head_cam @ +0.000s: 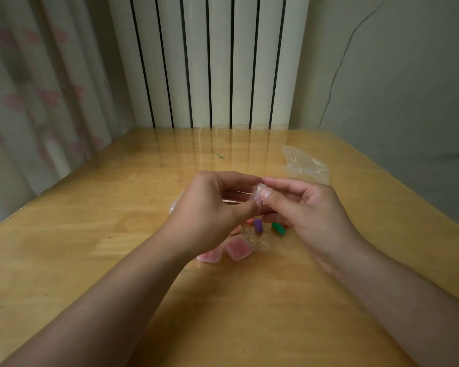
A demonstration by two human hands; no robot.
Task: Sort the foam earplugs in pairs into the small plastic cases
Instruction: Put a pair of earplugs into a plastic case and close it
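Nearest, two pink-filled cases (237, 249) are lying closed on the table (90, 234), just beside the left wrist. Past them a purple plug (258, 225) and a green plug (278, 229) are resting under the hands. The left hand (210, 210) and right hand (310, 207) are both pinching one clear case (259, 191) above the table. Farther right, a bag (304, 165) is lying crumpled.

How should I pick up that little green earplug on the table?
Pinch the green earplug across its narrow middle, thumb on one long side and a fingertip on the other, coming straight down from above. It lies flat on the table like a tiny log, so its rounded ends would probably slip. The right hand hovers closest, just above it.
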